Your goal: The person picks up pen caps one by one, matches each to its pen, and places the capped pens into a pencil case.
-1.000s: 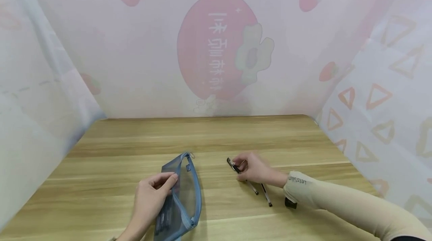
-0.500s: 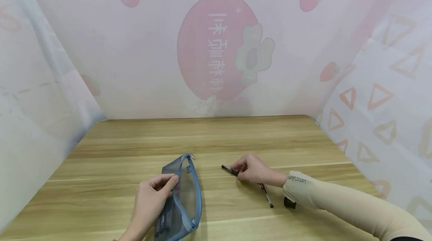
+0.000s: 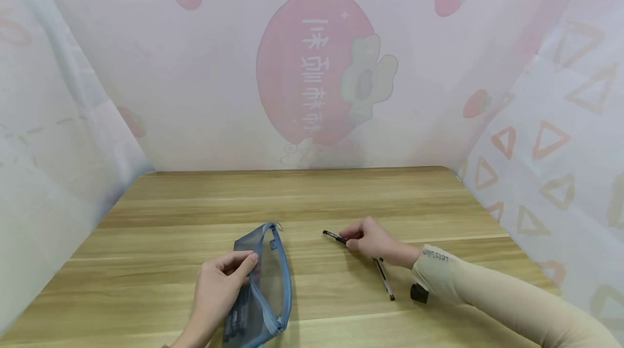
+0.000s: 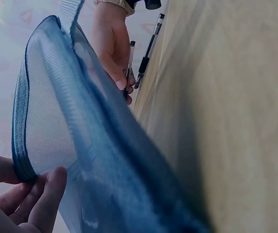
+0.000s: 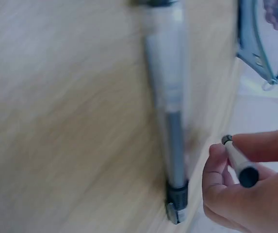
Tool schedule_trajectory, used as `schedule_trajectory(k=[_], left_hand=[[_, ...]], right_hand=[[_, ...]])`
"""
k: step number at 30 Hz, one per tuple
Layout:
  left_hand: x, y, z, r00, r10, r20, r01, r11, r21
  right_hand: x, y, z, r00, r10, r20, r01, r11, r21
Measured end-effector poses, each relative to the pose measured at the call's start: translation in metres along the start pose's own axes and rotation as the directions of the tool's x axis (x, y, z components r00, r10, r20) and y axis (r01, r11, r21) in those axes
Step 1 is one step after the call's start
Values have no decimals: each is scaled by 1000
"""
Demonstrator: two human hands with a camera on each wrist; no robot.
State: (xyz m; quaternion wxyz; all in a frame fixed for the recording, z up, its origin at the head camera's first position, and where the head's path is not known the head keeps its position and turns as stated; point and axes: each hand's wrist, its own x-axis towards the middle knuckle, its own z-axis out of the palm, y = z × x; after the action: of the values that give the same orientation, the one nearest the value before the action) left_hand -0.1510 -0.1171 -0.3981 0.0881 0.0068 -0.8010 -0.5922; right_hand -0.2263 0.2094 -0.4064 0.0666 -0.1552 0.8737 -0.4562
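My left hand (image 3: 219, 285) pinches the near side of the mouth of a blue mesh zip pencil case (image 3: 253, 288), which gapes wide. Several dark pens (image 3: 236, 320) show through its mesh wall. To the right, my right hand (image 3: 372, 240) holds a clear-barrelled pen (image 3: 333, 237) with black ends between thumb and fingers, one end pointing left toward the case. A second pen of the same kind (image 3: 385, 282) lies on the table just below that hand; its upper part is partly hidden in the head view. In the right wrist view this lying pen (image 5: 175, 145) looms close and blurred.
The wooden table (image 3: 195, 201) carries everything. A small black object (image 3: 419, 292) sits at the cuff of the right sleeve (image 3: 468, 277). Printed cloth walls (image 3: 209, 93) rise along the table's back and sides.
The right hand has taken up one of the two pens, turned it flatter toward the left, and risen slightly with it. The left hand and the pencil case have stayed put.
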Motion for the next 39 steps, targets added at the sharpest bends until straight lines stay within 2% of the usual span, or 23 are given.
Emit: schedule_trajectory(k=[8,12,16,20,26,28,31,33,35,39], left_hand=[[0,0,-1,1000,-7,10,7,1000,-11],[0,-1,-2,1000,-7,5,8,1000,-13],[2,-2,-3,1000,-2,-3,2,1000,-6],[3,-2,-2,1000,1,-13,-1,1000,-12],[3,-2,-2,998,6,-59,-7,1000,-22],[3,-2,-3,997,15,-72,-16,1000,-12],[4,-2,-4,995,36,-88,-35,999,8],[5,-3,-3,995,45,-92,-45,999,7],[4,-3,-2,995,47,-88,-47,999,0],[2,-3,-1,996,40,-77,-42,999,-26]], right_hand=[[-5,-11,-3,993,117,-32,-114,991,72],[-8,-20,5,992,128,-26,-123,984,129],[-14,-35,17,991,131,-7,-126,962,241],[-23,-57,25,987,158,-26,-135,911,389],[-36,-88,39,983,170,-75,-99,820,564],[-39,-96,46,980,181,-78,-93,775,625],[-37,-105,57,977,198,-84,-76,685,724],[-35,-109,66,972,210,-102,-59,643,763],[-34,-110,75,967,226,-119,-49,619,784],[-33,-109,88,954,264,-139,-56,615,787]])
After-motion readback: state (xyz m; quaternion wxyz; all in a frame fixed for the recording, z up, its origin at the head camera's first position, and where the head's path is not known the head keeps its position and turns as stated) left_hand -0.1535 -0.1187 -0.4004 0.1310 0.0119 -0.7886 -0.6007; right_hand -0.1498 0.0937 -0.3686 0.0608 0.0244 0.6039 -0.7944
